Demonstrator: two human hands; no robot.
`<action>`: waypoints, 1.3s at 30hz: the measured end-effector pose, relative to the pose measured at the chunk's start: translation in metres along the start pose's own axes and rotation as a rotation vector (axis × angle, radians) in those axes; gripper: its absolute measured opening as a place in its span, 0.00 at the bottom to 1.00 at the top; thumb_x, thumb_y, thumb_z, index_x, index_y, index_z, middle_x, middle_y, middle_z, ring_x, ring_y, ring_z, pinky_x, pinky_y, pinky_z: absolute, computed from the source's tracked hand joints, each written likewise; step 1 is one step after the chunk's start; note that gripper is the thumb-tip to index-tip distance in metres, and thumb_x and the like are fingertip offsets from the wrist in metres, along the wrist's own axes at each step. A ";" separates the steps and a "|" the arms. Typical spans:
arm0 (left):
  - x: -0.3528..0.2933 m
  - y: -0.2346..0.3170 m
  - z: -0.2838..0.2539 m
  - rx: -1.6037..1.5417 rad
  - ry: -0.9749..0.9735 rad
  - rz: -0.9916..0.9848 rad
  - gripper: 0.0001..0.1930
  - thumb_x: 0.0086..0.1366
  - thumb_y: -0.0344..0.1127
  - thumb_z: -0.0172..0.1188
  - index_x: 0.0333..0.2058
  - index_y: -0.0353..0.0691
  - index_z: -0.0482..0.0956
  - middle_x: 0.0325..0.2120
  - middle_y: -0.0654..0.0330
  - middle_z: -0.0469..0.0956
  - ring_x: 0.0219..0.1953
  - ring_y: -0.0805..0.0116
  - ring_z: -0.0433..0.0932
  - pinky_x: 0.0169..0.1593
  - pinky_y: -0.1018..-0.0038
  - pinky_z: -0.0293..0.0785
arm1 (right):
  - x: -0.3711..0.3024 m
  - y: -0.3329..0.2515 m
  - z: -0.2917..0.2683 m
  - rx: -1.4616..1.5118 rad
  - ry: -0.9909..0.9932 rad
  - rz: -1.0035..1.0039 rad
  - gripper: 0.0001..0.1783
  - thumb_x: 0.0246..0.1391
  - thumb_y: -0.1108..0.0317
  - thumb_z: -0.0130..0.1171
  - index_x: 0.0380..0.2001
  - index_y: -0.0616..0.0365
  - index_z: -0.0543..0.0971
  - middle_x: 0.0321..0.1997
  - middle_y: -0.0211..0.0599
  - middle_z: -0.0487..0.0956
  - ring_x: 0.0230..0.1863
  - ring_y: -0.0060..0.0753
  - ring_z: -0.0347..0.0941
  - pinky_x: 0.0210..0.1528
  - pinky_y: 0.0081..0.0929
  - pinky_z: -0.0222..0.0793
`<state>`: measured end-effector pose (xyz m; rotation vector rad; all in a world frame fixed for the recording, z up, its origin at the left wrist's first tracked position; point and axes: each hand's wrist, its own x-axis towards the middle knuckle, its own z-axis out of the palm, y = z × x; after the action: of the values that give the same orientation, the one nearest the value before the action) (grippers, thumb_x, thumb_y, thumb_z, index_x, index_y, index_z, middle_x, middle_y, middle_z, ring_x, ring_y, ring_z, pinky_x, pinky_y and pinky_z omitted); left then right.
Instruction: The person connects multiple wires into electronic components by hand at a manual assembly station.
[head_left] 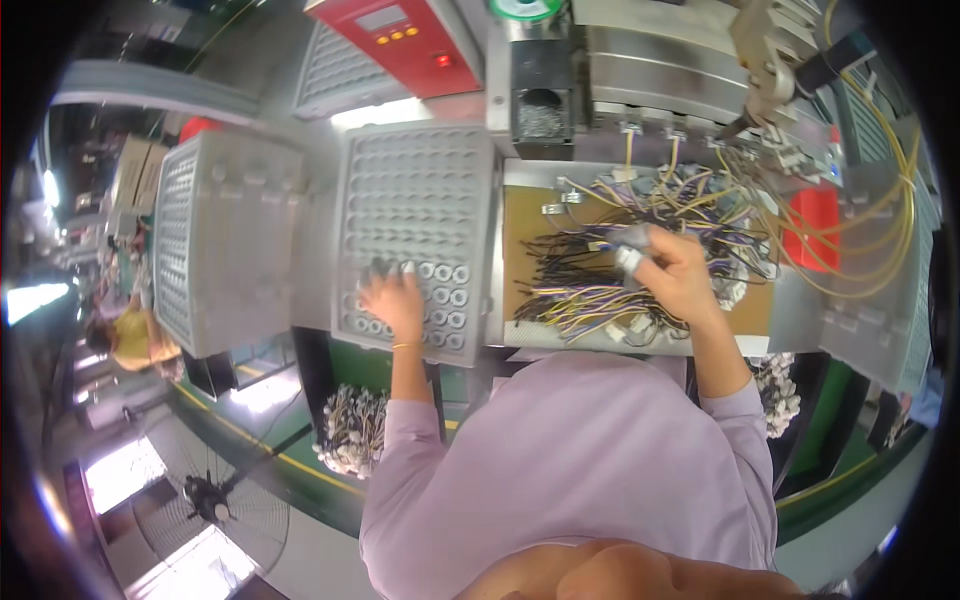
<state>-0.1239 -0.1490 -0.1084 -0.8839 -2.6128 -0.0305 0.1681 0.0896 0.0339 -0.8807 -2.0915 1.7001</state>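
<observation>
My left hand (393,302) is over the lower part of a grey tray (415,210) with rows of round pockets. Its fingers reach down, apart and slightly blurred, among pale ring-shaped parts (440,296); nothing shows in its grasp. On the right, my right hand (676,272) has grey covers on its thumb and finger, which close together over a bundle of wires (575,305). A short dark wire end with some blue and yellow (600,246) sticks out to the left of those fingertips. The loose wires, black, yellow and purple with white connectors, lie on a brown board (525,205).
A grey machine (660,60) with a metal arm and yellow tubes (905,190) stands behind the wires. Also around are a red control box (410,50), a black bin (543,115), a red container (815,230) and stacked trays (225,240). A person works far left.
</observation>
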 end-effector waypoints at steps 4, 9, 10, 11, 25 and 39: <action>0.008 0.006 -0.024 -0.155 0.018 -0.025 0.18 0.49 0.41 0.59 0.32 0.30 0.77 0.34 0.54 0.75 0.38 0.58 0.72 0.47 0.56 0.60 | 0.002 0.004 0.003 0.006 0.067 -0.093 0.09 0.46 0.75 0.53 0.33 0.65 0.76 0.20 0.26 0.73 0.20 0.13 0.66 0.21 0.13 0.61; 0.033 0.049 -0.076 -1.250 -0.325 -0.453 0.17 0.54 0.30 0.55 0.43 0.31 0.71 0.43 0.57 0.72 0.33 0.70 0.75 0.31 0.78 0.70 | 0.005 -0.001 0.010 0.054 0.134 -0.097 0.06 0.45 0.75 0.54 0.28 0.65 0.76 0.20 0.26 0.73 0.20 0.12 0.65 0.21 0.12 0.61; 0.041 0.070 -0.096 -1.618 -0.510 -0.438 0.18 0.55 0.29 0.55 0.45 0.32 0.70 0.41 0.55 0.72 0.33 0.70 0.74 0.33 0.77 0.72 | 0.005 -0.002 0.010 0.106 0.127 -0.078 0.05 0.45 0.75 0.54 0.28 0.65 0.76 0.20 0.25 0.72 0.20 0.12 0.65 0.21 0.12 0.60; 0.044 0.091 -0.112 -1.980 -0.704 -0.412 0.19 0.55 0.28 0.54 0.46 0.32 0.68 0.40 0.53 0.72 0.33 0.70 0.74 0.34 0.75 0.73 | 0.006 -0.001 0.011 0.157 0.118 -0.062 0.05 0.45 0.75 0.54 0.28 0.64 0.76 0.19 0.25 0.72 0.20 0.11 0.64 0.21 0.12 0.60; 0.023 0.186 -0.161 -2.065 -0.974 0.095 0.21 0.55 0.22 0.54 0.49 0.29 0.65 0.40 0.56 0.72 0.34 0.75 0.72 0.31 0.82 0.71 | -0.001 -0.025 0.003 0.385 0.210 0.017 0.03 0.39 0.78 0.55 0.18 0.62 0.71 0.16 0.20 0.67 0.18 0.08 0.58 0.17 0.12 0.51; 0.024 0.186 -0.159 -1.991 -0.850 0.256 0.19 0.54 0.20 0.55 0.46 0.28 0.68 0.45 0.54 0.70 0.42 0.71 0.71 0.42 0.78 0.70 | -0.004 -0.022 -0.003 0.154 0.247 -0.097 0.06 0.34 0.76 0.56 0.14 0.62 0.68 0.12 0.21 0.65 0.16 0.09 0.55 0.15 0.15 0.50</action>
<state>0.0234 -0.0081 0.0288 -1.9054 -2.1642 -2.9964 0.1672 0.0868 0.0562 -0.8776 -1.7878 1.5896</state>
